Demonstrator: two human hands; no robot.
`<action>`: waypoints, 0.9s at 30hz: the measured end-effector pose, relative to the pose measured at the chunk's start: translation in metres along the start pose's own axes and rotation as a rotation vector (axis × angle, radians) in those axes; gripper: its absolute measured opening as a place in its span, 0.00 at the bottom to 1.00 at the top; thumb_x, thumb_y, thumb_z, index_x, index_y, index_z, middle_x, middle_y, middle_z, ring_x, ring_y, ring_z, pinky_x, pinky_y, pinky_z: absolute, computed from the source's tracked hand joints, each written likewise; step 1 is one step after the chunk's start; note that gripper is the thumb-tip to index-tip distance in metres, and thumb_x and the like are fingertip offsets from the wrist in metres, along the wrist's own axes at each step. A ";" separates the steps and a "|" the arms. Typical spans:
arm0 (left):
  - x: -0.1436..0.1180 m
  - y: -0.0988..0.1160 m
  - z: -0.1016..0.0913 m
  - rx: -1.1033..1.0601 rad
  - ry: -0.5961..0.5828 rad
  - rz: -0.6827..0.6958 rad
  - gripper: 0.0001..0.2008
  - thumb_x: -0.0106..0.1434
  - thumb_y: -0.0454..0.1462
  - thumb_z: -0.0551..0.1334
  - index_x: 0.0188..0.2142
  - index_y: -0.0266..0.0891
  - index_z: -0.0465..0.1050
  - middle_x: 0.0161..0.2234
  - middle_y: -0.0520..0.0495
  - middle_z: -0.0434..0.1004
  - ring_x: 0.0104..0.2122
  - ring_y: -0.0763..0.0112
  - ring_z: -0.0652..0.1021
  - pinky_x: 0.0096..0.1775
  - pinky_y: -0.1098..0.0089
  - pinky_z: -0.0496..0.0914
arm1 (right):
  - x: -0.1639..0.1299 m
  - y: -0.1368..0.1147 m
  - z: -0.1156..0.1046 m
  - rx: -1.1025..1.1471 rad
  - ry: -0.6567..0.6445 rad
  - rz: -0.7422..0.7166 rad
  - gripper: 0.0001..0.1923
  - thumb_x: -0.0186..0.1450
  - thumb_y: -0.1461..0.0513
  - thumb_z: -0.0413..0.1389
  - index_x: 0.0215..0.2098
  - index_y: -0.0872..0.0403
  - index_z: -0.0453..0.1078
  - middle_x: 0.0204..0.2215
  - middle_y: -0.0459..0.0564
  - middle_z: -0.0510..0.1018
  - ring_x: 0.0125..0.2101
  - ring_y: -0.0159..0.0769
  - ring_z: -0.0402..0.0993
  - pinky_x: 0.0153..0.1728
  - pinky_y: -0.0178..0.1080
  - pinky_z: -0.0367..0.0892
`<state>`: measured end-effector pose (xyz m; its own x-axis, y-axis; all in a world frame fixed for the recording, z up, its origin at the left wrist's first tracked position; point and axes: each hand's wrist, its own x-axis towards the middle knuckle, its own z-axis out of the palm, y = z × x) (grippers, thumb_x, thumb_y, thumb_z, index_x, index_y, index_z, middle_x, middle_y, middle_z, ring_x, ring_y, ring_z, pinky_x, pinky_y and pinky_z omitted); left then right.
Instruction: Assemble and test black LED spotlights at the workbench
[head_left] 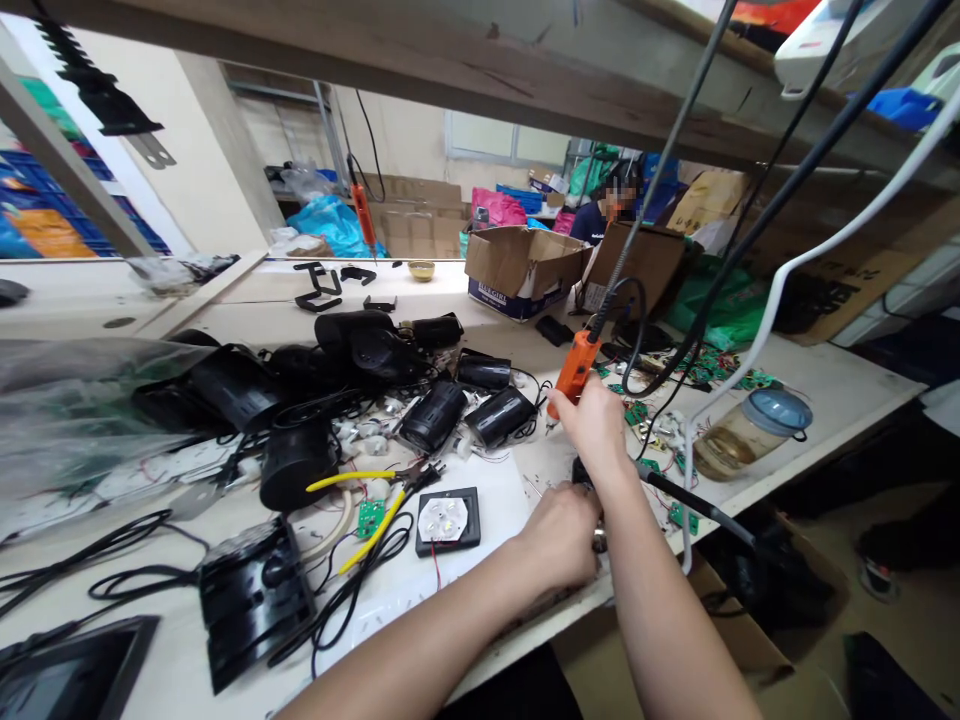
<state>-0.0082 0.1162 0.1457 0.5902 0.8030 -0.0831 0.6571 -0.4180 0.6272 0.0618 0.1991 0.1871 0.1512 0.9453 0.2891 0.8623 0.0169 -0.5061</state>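
Screwdriving is underway at the near edge of the bench [825,400]. Right hand [596,425] is closing its grip around the orange electric screwdriver [576,368], which is hanging from an overhead cable, tip pointing down. Left hand [562,530] is clamping its grip on a small dark part [583,470] just below the right grip; most of that part is hidden by the fingers, so I cannot tell what it is or whether the bit is seated in a screw.

Judging progress: the part under the grips is being worked on now, not finished. Left of the grips, a square black LED module [448,520] is lying face up with loose red wire, apparently unassembled. Yellow-handled pliers [375,500] are lying just beyond it, beside a small green circuit board [370,515]. Further left and behind, black cylindrical housings [465,410] are sitting in a tangle of wires; whether done or waiting cannot be told. Right of the grips, more green boards [705,370] and a lidded jar [754,430] are standing by. Much appears left to do.
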 end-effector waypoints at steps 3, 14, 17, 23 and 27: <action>-0.022 -0.004 -0.020 0.046 0.057 -0.058 0.15 0.50 0.29 0.63 0.39 0.34 0.72 0.40 0.37 0.77 0.42 0.52 0.76 0.44 0.60 0.71 | -0.007 -0.002 -0.004 0.115 0.006 -0.007 0.15 0.59 0.55 0.60 0.39 0.54 0.65 0.35 0.60 0.80 0.40 0.53 0.78 0.42 0.46 0.68; -0.162 -0.076 -0.065 -0.049 0.524 -0.486 0.20 0.54 0.41 0.65 0.48 0.43 0.71 0.45 0.46 0.79 0.44 0.56 0.78 0.47 0.59 0.71 | -0.047 0.020 0.031 0.967 -0.008 -0.034 0.29 0.56 0.54 0.62 0.48 0.50 0.51 0.37 0.52 0.79 0.40 0.41 0.79 0.44 0.46 0.73; -0.180 -0.089 -0.056 -0.079 0.600 -0.537 0.21 0.53 0.44 0.65 0.47 0.44 0.73 0.43 0.47 0.80 0.41 0.57 0.79 0.44 0.61 0.73 | -0.048 0.024 0.028 1.133 -0.048 -0.099 0.32 0.58 0.46 0.60 0.52 0.50 0.54 0.38 0.52 0.78 0.42 0.43 0.78 0.47 0.50 0.72; -0.188 -0.104 -0.035 -0.130 0.636 -0.592 0.22 0.52 0.45 0.67 0.46 0.44 0.73 0.43 0.47 0.80 0.39 0.57 0.79 0.42 0.62 0.74 | -0.049 0.022 0.018 1.159 -0.209 -0.129 0.37 0.60 0.32 0.43 0.45 0.51 0.67 0.43 0.58 0.78 0.48 0.50 0.75 0.44 0.51 0.73; -0.186 -0.102 -0.031 -0.158 0.646 -0.582 0.21 0.53 0.43 0.67 0.47 0.45 0.73 0.43 0.48 0.80 0.39 0.59 0.79 0.44 0.62 0.74 | -0.051 0.019 0.018 1.140 -0.243 -0.060 0.36 0.61 0.32 0.41 0.45 0.50 0.70 0.44 0.56 0.78 0.44 0.49 0.77 0.40 0.49 0.73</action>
<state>-0.1999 0.0227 0.1214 -0.2296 0.9733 0.0009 0.6705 0.1575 0.7250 0.0619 0.1570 0.1480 -0.0778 0.9685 0.2367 -0.0877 0.2299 -0.9693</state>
